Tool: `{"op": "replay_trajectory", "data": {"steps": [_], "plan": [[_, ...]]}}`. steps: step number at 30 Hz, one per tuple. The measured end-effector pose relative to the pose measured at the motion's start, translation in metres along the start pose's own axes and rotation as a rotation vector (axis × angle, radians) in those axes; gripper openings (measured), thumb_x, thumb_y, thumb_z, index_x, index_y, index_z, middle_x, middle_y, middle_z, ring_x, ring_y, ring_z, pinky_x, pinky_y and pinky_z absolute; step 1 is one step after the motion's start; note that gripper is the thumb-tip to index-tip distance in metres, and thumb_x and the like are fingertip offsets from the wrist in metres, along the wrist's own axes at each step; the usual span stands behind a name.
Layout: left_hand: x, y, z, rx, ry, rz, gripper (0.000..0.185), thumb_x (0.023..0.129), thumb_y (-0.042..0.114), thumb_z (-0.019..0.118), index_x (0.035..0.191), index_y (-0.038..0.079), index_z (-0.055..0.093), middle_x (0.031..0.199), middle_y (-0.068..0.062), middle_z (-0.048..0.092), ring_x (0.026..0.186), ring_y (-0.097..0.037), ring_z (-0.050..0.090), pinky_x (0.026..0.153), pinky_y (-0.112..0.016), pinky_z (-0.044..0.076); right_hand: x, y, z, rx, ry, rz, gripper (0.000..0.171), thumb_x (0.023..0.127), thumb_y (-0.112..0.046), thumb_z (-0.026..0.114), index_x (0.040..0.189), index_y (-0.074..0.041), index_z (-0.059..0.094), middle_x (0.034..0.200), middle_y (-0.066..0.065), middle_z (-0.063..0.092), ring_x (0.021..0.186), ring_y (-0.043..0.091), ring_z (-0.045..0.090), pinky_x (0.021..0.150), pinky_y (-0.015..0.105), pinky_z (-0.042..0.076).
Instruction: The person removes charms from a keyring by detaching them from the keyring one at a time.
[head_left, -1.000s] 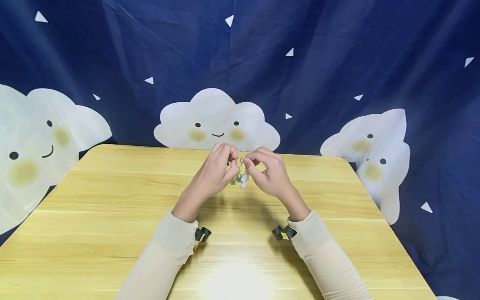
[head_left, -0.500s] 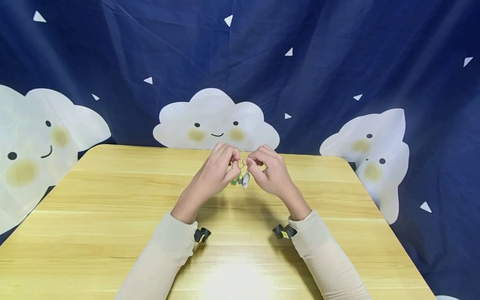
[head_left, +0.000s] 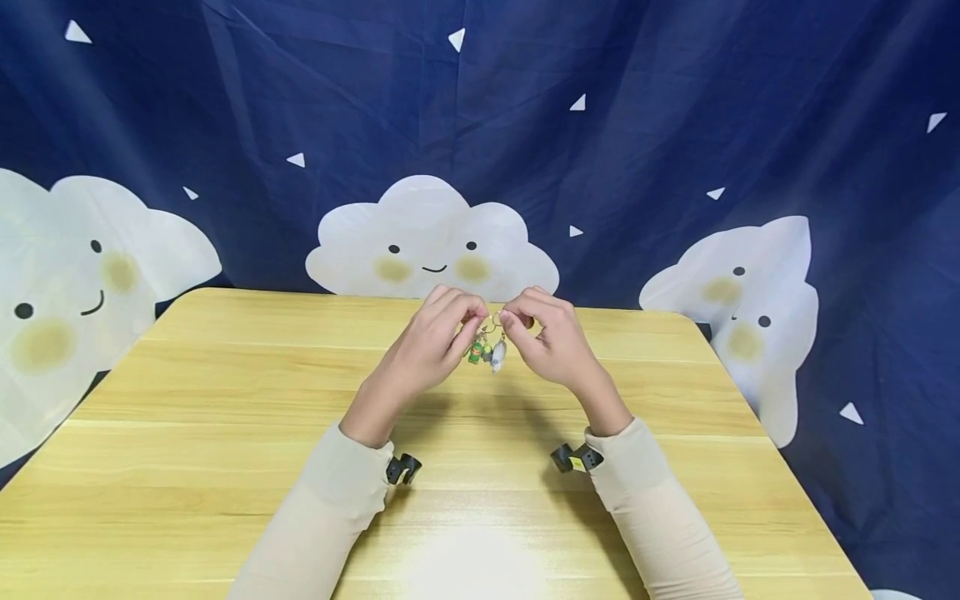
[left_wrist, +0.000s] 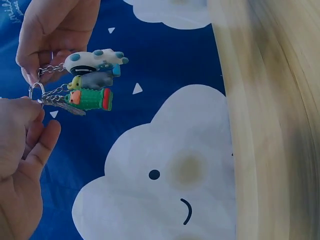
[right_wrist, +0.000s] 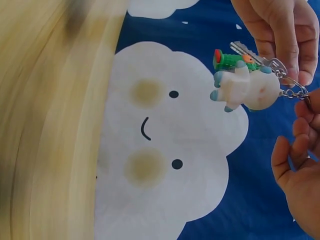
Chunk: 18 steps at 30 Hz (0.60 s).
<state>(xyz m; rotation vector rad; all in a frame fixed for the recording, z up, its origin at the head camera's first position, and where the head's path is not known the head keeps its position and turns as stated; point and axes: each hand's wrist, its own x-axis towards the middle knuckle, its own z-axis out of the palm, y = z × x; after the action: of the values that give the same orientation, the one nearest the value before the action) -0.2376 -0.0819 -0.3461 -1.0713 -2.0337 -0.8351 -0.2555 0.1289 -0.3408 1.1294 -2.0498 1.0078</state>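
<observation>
In the head view we see the left hand and the right hand pinching a keychain between them, above the far part of the bench. In the left wrist view we find its metal ring between both hands' fingertips, with a green charm, a grey charm and a white charm attached. In the right wrist view we make out a key beside the green charm.

I log a makeshift filming corner: wood-grain worktop against a creased navy cloth backdrop printed with smiling clouds. I cannot tell the building type.
</observation>
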Motion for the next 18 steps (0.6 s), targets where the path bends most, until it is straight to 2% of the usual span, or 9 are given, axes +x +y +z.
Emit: {"op": "replay_trajectory", "data": {"steps": [9, 12, 18], "plan": [[0.000, 0.001, 0.002, -0.011, 0.037, 0.019, 0.005, 0.101, 0.004, 0.061, 0.100, 0.001, 0.065, 0.100, -0.009, 0.069, 0.094, -0.027, 0.056, 0.083, -0.034, 0.050, 0.000, -0.001, 0.001, 0.002, -0.006, 0.036, 0.021, 0.097, -0.009, 0.061, 0.077, -0.010, 0.066, 0.070, -0.002, 0.052, 0.067, 0.014, 0.048, 0.061, 0.027, 0.037], [-0.001, 0.002, 0.005, -0.028, 0.068, -0.016, 0.005, 0.100, 0.005, 0.063, 0.101, 0.000, 0.066, 0.099, -0.009, 0.070, 0.093, -0.026, 0.058, 0.082, -0.033, 0.051, 0.000, -0.002, 0.001, 0.021, 0.001, 0.067, 0.020, 0.097, -0.008, 0.062, 0.078, -0.010, 0.068, 0.069, -0.002, 0.053, 0.066, 0.014, 0.048, 0.060, 0.029, 0.037], [-0.003, -0.001, 0.010, -0.088, 0.134, -0.134, 0.009, 0.097, 0.005, 0.068, 0.104, 0.000, 0.069, 0.097, -0.010, 0.071, 0.088, -0.022, 0.060, 0.076, -0.031, 0.052, 0.001, -0.004, -0.002, 0.082, -0.003, 0.146, 0.019, 0.099, -0.006, 0.064, 0.082, -0.008, 0.071, 0.071, -0.004, 0.055, 0.067, 0.013, 0.048, 0.059, 0.029, 0.037]]}}
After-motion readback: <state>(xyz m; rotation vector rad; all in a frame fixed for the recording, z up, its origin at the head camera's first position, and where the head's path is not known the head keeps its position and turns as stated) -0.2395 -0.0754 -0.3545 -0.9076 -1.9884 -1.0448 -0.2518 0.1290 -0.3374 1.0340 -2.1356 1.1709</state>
